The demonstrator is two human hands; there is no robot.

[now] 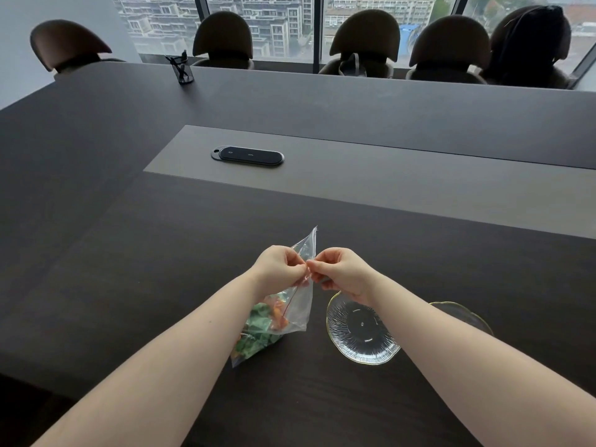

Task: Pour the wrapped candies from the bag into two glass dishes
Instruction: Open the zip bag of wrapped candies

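Observation:
A clear plastic zip bag [300, 312] stands on the dark table with green and orange wrapped candies [263, 327] heaped in its lower part. My left hand [279, 266] and my right hand [343, 272] both pinch the bag's upper edge, fingertips nearly touching. A ribbed glass dish [361, 333] with a gold rim sits just right of the bag, partly under my right wrist. A second glass dish [464, 314] lies further right, mostly hidden behind my right forearm. Both dishes hold nothing.
A black oval control panel [247, 156] is set in the grey strip [419, 182] along the table's middle. A mesh pen holder [184, 71] stands at the far edge. Several chairs [364, 43] line the far side before the windows.

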